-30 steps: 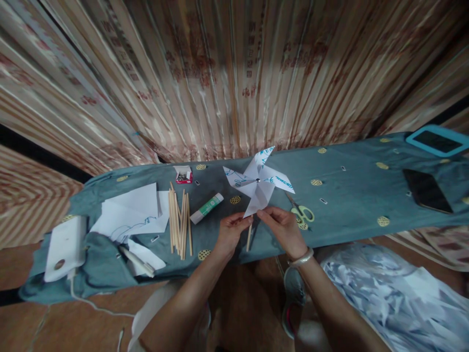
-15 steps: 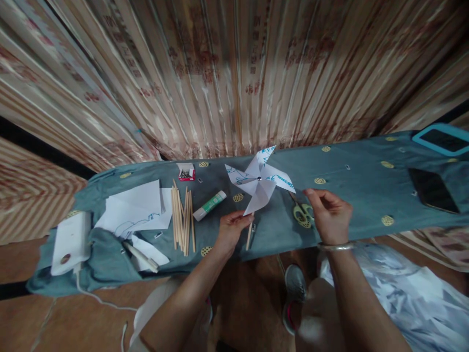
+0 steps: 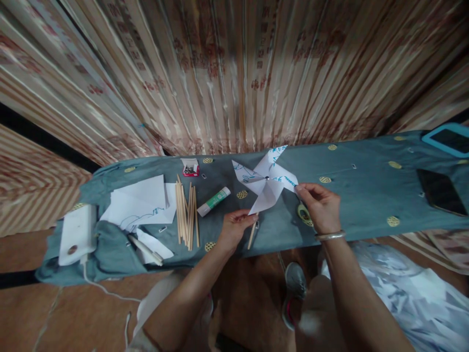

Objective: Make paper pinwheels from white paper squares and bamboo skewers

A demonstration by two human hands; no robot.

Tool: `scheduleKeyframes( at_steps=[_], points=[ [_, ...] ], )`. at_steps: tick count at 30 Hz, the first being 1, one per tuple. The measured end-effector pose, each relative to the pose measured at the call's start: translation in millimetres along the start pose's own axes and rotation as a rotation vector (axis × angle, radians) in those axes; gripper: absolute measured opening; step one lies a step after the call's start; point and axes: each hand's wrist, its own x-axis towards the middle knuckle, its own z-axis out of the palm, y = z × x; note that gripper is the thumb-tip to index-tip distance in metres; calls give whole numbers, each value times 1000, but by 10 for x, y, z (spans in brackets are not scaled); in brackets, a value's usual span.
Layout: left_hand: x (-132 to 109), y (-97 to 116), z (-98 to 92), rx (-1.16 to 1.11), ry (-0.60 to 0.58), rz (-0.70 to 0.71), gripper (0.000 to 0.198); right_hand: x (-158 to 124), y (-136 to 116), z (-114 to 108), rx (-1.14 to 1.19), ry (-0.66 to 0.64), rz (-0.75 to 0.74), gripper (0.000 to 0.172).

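Nearest to us, below and right of the pinwheel: one clear bag [image 3: 414,288] of white paper scraps.

Left of the pinwheel, low: one pen [image 3: 146,250] across a paper offcut.

Directly under the pinwheel: one handle stick [image 3: 251,237], pinched by our left hand [image 3: 236,230], thumb and fingers closed on it just beneath the lower blade.

Pinwheel [image 3: 262,185], white paper, blue markings, silver pin at its hub: held over the green cloth [image 3: 351,200].

At its right blade: our right hand [image 3: 320,205], thumb and forefinger closed on the tip. Half a second ago this hand was off the paper; now we have the pinwheel at two places, stick and blade, so we judge that the blades cannot turn freely.

Right of the pinwheel: scissors [image 3: 305,215], partly hidden by our right hand.

Left of it: glue stick [image 3: 213,201], then loose wooden sticks [image 3: 189,220], then paper sheets [image 3: 141,198].

Well to its right: dark phone [image 3: 442,191].

Beyond the glue stick, left of the pinwheel: red box [image 3: 191,167] of small metal pieces.

Behind the pinwheel: patterned curtain [image 3: 234,73].
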Motion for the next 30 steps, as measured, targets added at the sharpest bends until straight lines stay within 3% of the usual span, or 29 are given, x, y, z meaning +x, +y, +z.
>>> scheduleKeyframes(
  at_steps=[13,21,30],
  points=[
    [12,63,-19,2,62,80,24,-183,-132,128,139,-102,202,20],
    [17,72,-39,6,70,82,27,-315,-99,213,251,-255,267,21],
    [51,52,-32,8,77,82,27,-417,-140,264,351,-330,323,18]
  ],
)
